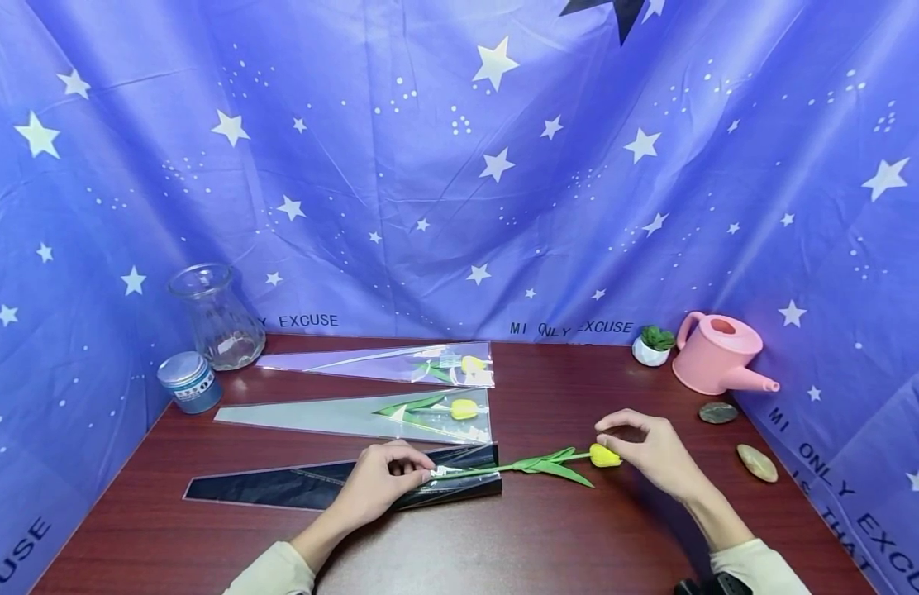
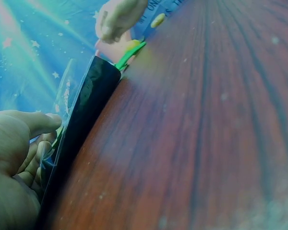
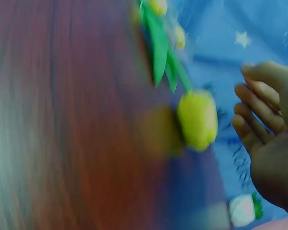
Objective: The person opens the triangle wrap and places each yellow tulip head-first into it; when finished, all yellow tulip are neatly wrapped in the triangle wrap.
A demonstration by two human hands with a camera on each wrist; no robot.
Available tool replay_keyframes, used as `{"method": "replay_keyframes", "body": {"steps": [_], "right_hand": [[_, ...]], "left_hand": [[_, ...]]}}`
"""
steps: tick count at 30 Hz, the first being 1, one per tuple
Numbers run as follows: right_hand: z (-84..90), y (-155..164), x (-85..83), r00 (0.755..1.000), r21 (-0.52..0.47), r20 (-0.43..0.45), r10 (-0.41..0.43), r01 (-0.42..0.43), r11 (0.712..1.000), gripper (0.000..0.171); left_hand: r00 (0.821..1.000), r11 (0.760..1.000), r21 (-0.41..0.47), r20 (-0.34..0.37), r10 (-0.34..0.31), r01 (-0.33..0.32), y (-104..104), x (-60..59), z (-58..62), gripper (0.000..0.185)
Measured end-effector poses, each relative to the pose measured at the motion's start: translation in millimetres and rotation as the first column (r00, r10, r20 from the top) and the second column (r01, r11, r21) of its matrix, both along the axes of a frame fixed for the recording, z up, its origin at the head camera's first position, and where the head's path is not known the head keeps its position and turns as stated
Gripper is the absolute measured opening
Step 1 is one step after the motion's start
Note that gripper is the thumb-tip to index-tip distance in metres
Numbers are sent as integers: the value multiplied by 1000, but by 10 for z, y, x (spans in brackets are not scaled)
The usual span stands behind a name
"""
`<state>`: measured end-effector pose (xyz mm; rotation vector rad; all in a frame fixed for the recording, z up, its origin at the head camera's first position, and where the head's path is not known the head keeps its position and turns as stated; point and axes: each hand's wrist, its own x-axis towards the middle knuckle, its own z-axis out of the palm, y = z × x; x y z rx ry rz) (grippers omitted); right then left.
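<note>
A: Where is the yellow tulip (image 1: 552, 465) lying?

B: Near the front of the table (image 1: 578, 545), its stem running into the mouth of the black sleeve (image 1: 311, 486) while the bud and leaves are sticking out to the right. It looks partway in, which is why both hands are on it.

A: What is the left hand (image 1: 378, 483) doing?

B: It is resting on the sleeve near the open end, fingers curled and pinching the plastic, seemingly where the stem is entering. That grip is probably keeping the mouth steady. The left wrist view is showing the fingers bent round the clear edge.

A: And the right hand (image 1: 649, 454)?

B: It is sitting just at the bud, fingertips bent toward it. From the head view it seems to be pinching the bud, but the right wrist view is blurred and shows a gap, so I cannot tell.

A: Around that?

B: Two clear sleeves (image 1: 370, 413) behind, each already holding a yellow flower. Farther out a glass vase (image 1: 216, 318) and a blue tin (image 1: 189, 381) are standing left, a pink watering can (image 1: 720, 351) right.
</note>
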<state>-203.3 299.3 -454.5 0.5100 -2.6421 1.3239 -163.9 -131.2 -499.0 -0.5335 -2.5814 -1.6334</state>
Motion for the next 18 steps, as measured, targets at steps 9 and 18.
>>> {"method": "replay_keyframes", "body": {"steps": [9,18], "right_hand": [[-277,99,-126,991,31,23,133,-134,990,18],[-358,-10,-145,976,89,-73,205,-198,976,19]], "left_hand": [[999,998,-68,-37,4,-6,17,5,13,10],[996,998,-63,-86,-11,6,7,-5,0,9]]}}
